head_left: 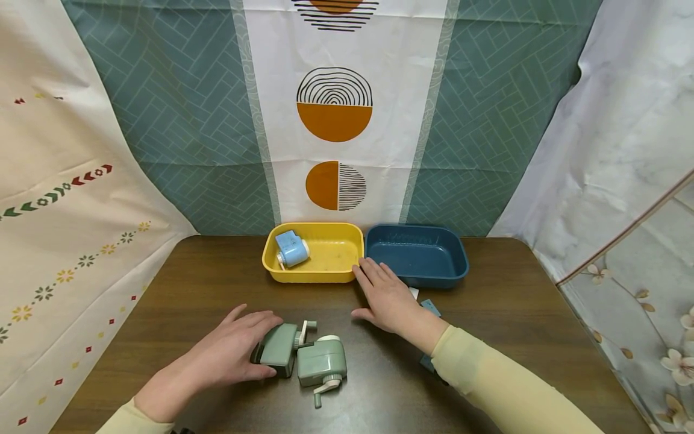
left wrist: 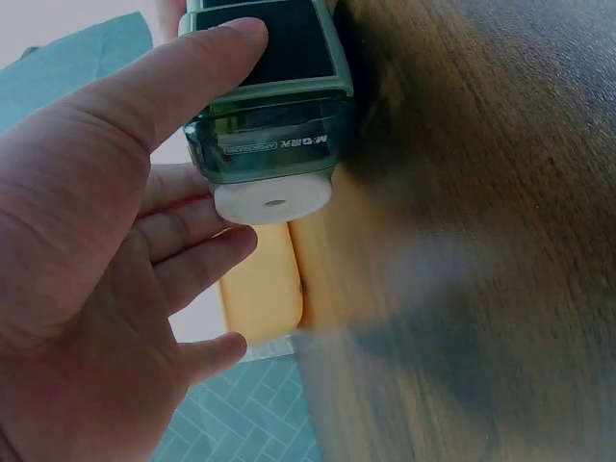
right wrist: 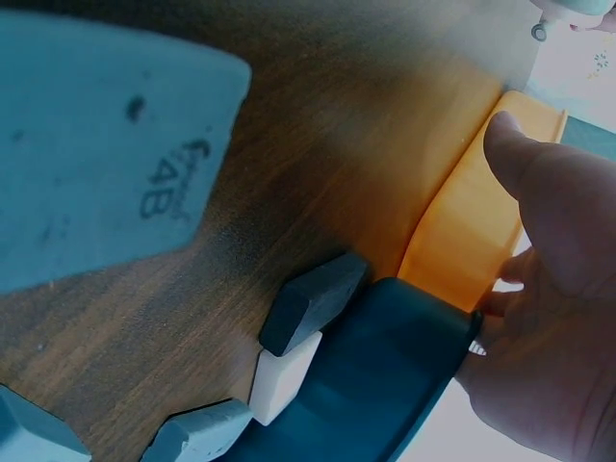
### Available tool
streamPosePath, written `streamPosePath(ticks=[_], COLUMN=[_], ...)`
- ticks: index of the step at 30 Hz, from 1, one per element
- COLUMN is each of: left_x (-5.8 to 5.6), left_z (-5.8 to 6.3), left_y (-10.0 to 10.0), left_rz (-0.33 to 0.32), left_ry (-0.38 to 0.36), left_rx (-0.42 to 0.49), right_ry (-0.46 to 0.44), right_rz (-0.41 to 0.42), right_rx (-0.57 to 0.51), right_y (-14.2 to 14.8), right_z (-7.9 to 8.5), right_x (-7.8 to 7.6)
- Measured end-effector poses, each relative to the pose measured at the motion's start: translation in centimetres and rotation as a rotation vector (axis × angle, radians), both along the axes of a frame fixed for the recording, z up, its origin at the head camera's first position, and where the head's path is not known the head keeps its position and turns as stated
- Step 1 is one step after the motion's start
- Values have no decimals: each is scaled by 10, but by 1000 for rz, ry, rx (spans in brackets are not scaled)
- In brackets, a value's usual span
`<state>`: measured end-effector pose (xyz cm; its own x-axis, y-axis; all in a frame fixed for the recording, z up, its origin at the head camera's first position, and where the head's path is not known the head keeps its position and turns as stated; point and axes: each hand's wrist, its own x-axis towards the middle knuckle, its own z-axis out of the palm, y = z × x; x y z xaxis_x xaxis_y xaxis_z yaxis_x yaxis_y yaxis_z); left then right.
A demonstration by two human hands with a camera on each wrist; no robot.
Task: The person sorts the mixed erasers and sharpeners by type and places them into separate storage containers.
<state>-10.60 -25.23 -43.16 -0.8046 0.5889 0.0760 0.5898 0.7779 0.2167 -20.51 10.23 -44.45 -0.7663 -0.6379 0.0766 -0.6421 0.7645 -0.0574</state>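
Observation:
My left hand [head_left: 230, 345] grips a green pencil sharpener [head_left: 280, 349] with a crank handle by its sides. In the left wrist view the thumb presses its dark panel [left wrist: 289, 43], and its white pencil-hole end [left wrist: 274, 199] faces the camera. Just to the right sits a second green sharpener [head_left: 321, 364], its crank towards me. My right hand [head_left: 391, 302] reaches out with extended fingers, fingertips at the neighbouring ends of the yellow tray [head_left: 320, 276] and the dark blue tray [head_left: 436, 282]. It holds nothing.
A light blue sharpener [head_left: 293, 250] lies at the left in the yellow tray. Below the right forearm are several erasers: a large blue one marked 4B [right wrist: 106, 154], a dark one [right wrist: 313, 300], a white one [right wrist: 285, 378] and other blue ones. A patterned curtain [head_left: 336, 181] hangs behind the table.

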Motion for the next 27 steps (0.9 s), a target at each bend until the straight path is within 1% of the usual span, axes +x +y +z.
streamPosePath(ticks=[8, 15, 23, 27], left_x=[0, -2, -3, -4], left_z=[2, 8, 16, 19], left_y=[-1, -1, -2, -1], left_rz=[6, -2, -12, 2], left_ry=[-5, 21, 61, 66], left_rx=[-13, 4, 3, 0], right_ry=[20, 10, 14, 11], right_rz=[7, 8, 7, -1], right_rx=[-7, -9, 1, 11], right_y=[0, -1, 0, -1], right_z=[-1, -2, -4, -2], right_x=[-1, -1, -2, -1])
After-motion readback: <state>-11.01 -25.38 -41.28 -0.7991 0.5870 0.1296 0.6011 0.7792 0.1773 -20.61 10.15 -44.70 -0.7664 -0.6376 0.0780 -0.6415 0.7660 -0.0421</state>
